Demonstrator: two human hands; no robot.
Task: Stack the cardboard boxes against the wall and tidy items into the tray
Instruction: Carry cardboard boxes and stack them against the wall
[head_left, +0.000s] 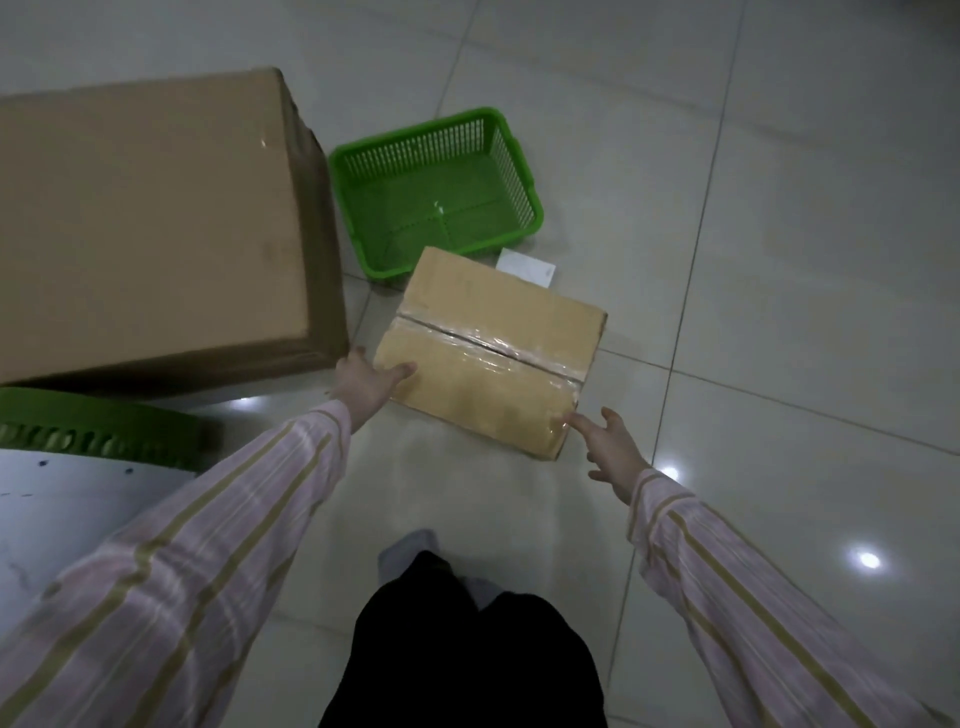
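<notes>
A small taped cardboard box (488, 348) lies on the tiled floor in the middle of the view. My left hand (366, 382) is at its near left corner, thumb on the top face and fingers down the side. My right hand (615, 447) touches its near right corner with straight, spread fingers. A large cardboard box (150, 223) stands to the left. Behind the small box sits a green plastic tray (519, 156) with slotted walls, nothing inside it. A white card (527, 267) lies on the floor between the tray and the small box.
A green perforated plastic object (93, 426) and a pale flat panel (67, 499) are at the left edge, below the large box. My dark trousers and feet (462, 639) are at the bottom centre. Glossy tiled floor (779, 260) stretches to the right.
</notes>
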